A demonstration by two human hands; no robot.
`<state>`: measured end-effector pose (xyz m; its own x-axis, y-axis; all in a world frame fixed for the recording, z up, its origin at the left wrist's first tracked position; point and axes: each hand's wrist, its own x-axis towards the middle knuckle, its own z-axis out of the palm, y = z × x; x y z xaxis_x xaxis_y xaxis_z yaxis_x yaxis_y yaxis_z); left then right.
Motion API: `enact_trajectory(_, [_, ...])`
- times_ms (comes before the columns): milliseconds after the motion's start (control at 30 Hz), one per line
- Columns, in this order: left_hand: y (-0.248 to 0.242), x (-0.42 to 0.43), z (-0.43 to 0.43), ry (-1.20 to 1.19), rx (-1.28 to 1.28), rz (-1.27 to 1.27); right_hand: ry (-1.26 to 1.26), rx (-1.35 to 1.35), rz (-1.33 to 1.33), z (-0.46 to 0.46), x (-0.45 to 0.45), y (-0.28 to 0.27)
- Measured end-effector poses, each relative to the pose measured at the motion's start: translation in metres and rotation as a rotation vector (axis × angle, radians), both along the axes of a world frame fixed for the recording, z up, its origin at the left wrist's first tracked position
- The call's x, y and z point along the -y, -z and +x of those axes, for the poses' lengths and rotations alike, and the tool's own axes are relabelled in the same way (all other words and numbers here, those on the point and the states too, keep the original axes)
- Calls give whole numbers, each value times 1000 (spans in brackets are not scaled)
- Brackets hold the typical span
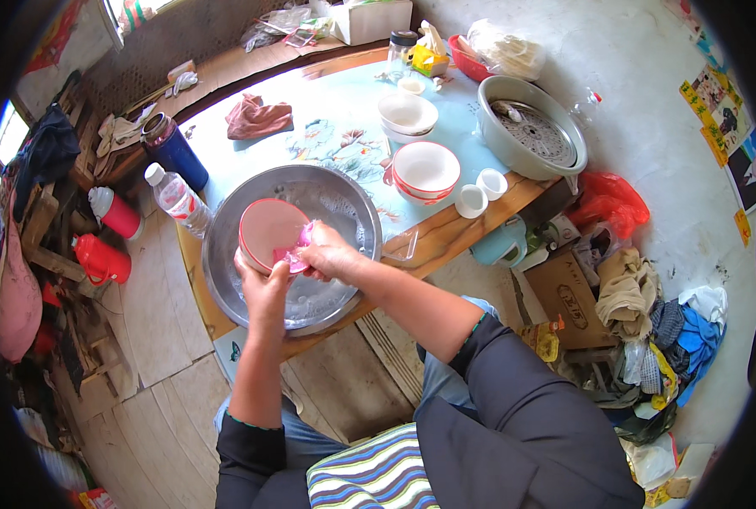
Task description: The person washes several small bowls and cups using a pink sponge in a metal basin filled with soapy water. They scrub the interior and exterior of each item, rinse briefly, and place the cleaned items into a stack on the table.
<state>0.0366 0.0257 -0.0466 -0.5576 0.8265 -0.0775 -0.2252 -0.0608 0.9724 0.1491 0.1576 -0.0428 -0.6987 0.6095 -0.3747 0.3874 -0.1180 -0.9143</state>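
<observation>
Over a wide metal basin (365, 216) of soapy water, my left hand (263, 286) grips a white bowl with a red rim (269, 223), tilted so its inside faces me. My right hand (330, 251) presses a pink cloth (294, 253) against the lower right of the bowl's rim. The fingers of that hand are partly hidden behind the bowl and cloth. Suds and bubbles float around the basin's inner wall.
Stacked red-rimmed bowls (426, 168), white bowls (407, 114) and two small white cups (472, 201) stand right of the basin. A plastic bottle (180, 198) and blue flask (174, 149) stand left. Behind lies a reddish cloth (258, 117); a grey tub (495, 143) sits far right.
</observation>
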Motion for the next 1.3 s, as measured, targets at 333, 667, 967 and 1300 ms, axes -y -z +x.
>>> enact_trajectory(333, [-28,6,-13,161,37,-115,94,37,129,-6,6,3])
enact_trajectory(667, [-29,7,-20,203,144,-129,70,22,102,-1,3,-4])
enact_trajectory(967, [-32,5,-19,167,57,-194,10,67,88,1,6,-16])
enact_trajectory(1300, [-29,5,-6,141,16,-145,193,53,211,-3,7,-11])
